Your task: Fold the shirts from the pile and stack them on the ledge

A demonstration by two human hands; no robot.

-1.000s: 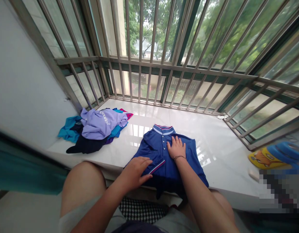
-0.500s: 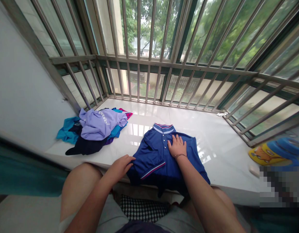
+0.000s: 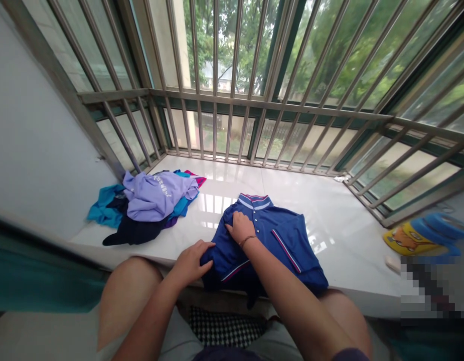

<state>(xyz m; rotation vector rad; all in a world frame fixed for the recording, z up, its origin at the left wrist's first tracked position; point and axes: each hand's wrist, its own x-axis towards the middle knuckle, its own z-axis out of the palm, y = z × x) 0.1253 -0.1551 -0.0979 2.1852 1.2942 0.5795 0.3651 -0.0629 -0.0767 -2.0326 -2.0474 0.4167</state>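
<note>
A navy blue polo shirt lies front side up, its collar pointing toward the window. Both sleeves are folded in across its front, their red-and-white striped cuffs showing. My right hand rests on the shirt's left shoulder, left of the buttons, fingers slightly bent on the fabric. At the shirt's lower left edge is my left hand, its thumb and fingers apart and touching the cloth. The shirt's lower part reaches the ledge's front edge, and my right forearm covers some of it.
A heap of clothes, lilac, teal and black, sits at the left of the white ledge. To the right lies a yellow-and-blue bottle. Metal bars line the window behind. My knees are against the ledge front.
My right hand has moved left across the buttons, from the shirt's right chest to its left shoulder. The right sleeve's striped cuff now shows. My left hand has shifted slightly right.
</note>
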